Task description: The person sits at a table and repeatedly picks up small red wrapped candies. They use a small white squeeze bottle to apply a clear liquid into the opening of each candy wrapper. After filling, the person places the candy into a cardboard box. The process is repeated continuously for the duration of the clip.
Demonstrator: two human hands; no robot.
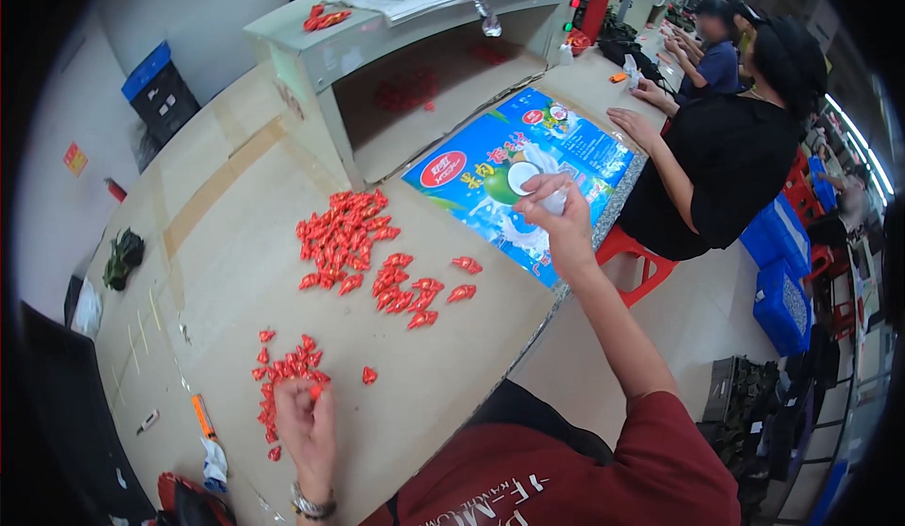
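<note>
My left hand [306,432] is closed at the near pile of small glossy red parts [292,366], with a small red part [316,391] showing at its fingertips. Over a blue printed sheet [462,182], my right hand [566,229] is closed around a small whitish thing [553,203], mostly hidden by the fingers; its kind cannot be made out. Between the hands and farther off lies a bigger heap of red pieces [344,234], shaped like little figures. Several more red pieces [405,290] are scattered beside it.
A pale box-shaped stand [330,64] rises at the table's back. An orange-handled tool [203,417] and a crumpled white wrapper [214,465] lie at the left. To the right, a person in black [698,149] sits at the same table, near a red stool [636,262].
</note>
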